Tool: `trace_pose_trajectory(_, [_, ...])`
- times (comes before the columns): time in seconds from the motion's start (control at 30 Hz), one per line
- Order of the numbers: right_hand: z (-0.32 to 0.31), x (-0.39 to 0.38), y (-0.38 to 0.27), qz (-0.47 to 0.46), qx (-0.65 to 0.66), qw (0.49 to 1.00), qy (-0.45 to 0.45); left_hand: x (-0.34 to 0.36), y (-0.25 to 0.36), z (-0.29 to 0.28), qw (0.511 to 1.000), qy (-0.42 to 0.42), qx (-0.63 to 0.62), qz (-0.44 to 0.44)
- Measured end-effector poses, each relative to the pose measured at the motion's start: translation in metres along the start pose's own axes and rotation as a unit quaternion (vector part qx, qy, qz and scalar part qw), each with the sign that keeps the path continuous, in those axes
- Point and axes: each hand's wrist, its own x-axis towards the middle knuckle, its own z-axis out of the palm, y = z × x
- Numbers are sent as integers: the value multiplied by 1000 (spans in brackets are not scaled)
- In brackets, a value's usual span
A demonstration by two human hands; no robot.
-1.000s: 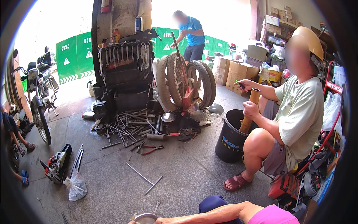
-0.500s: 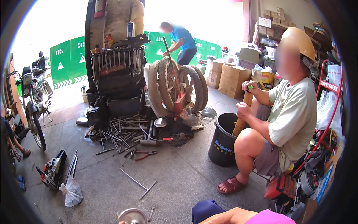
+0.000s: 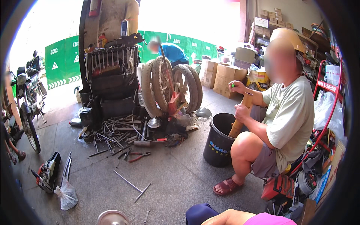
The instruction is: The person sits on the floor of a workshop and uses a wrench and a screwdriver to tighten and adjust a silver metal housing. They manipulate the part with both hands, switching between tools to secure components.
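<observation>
My two hands are out of sight below the lower edge. My bare arm (image 3: 221, 219), with a pink sleeve (image 3: 268, 218), enters at the bottom beside a dark blue knee (image 3: 198, 212). Near it are a round silver metal part (image 3: 112, 218), cut off by the edge, and a small spanner (image 3: 147, 215). To the right a seated person (image 3: 288, 112) grips a bamboo tube (image 3: 236, 127) standing in a black bucket (image 3: 212, 148), the other hand (image 3: 236, 87) holding a small green item above it.
Tyres (image 3: 150, 82) lean by a black tool rack (image 3: 108, 75); loose tools (image 3: 116, 135) and a T-handle (image 3: 140, 193) lie nearby. A person in blue (image 3: 172, 52) bends behind them. A chainsaw (image 3: 47, 172), bag (image 3: 65, 193) and motorcycle (image 3: 30, 112) are left, boxes (image 3: 228, 78) behind.
The view has shifted slightly. My forearm and hand have dropped out at the bottom. The person in blue has bent lower; the seated person's hand with the green item has lifted off the tube.
</observation>
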Motion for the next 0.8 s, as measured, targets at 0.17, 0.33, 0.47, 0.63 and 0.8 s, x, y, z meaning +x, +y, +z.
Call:
trace_pose_trajectory(0.17, [24,-7,11,-17,-117,993,9,-5,13,4,999,0,-40,-25])
trace_pose_trajectory(0.33, [32,2,17,-77,-76,994,6,8,-5,-2,980,-29,-124,-153])
trace_pose_trajectory(0.47, [-4,9,-26,17,17,998,-51,7,-18,-6,972,-32,-218,-80])
trace_pose_trajectory(0.63, [-8,11,-31,127,95,974,-160,8,-34,-12,969,-40,-176,-169])
trace_pose_trajectory(0.8, [-6,-5,-20,358,191,878,-254,-14,-109,6,937,-82,-69,-334])
